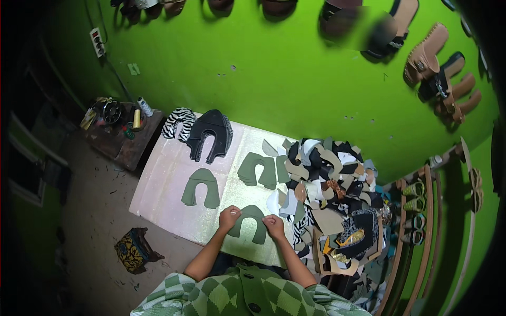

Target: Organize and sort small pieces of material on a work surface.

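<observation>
One green U-shaped piece [252,211], lower centre of the frame, on the table [163,181]: left hand [230,217] and right hand [273,226] each pinching an edge, fingers narrow. Risk: uneven pull may skew its seemingly soft legs. Green stack [248,167], centre: a nudge may fan its layers. Scrap heap [332,171], right: loose offcuts may slide over and mix in.

arch piece [251,212]: dull green | curved pieces [171,125]: black-and-white zebra stripes | wall [295,79]: vivid green | shirt [224,297]: light-and-dark green diamonds
</observation>
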### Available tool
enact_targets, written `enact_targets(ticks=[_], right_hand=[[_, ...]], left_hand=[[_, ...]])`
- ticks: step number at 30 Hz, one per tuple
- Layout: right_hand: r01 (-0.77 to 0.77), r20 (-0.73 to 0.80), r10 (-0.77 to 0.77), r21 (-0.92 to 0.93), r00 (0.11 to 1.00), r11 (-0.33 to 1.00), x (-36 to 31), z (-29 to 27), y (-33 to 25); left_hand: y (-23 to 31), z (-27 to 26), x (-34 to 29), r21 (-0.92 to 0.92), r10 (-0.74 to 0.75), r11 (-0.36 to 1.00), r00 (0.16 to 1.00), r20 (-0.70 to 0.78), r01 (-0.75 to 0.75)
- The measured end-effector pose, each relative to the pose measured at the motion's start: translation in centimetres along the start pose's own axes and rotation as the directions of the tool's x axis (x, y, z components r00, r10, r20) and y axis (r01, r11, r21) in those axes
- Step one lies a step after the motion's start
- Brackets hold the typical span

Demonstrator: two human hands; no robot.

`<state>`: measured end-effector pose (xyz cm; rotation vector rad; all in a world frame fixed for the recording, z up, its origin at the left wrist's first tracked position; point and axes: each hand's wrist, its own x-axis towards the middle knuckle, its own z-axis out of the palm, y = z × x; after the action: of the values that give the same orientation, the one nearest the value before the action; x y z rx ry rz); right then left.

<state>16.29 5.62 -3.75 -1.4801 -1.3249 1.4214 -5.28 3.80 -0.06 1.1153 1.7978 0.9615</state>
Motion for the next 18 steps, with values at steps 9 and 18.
enact_targets(ticks=[9, 18], right_hand=[[-0.229, 0.309, 0.182, 0.123, 0.933, 0.966, 3.3, 6.3, -9.9], [-0.220, 0.321, 0.159, 0.163, 0.934, 0.962, 8.6, 17.6, -11.6]], left_hand=[[-1.4, -9.1, 2.8, -0.485, -0.089, 0.863, 0.988, 0.127, 0.140], [-5.6, -18.3, 10.2, -0.359, -0.064, 0.931, 0.998, 0.028, 0.069]])
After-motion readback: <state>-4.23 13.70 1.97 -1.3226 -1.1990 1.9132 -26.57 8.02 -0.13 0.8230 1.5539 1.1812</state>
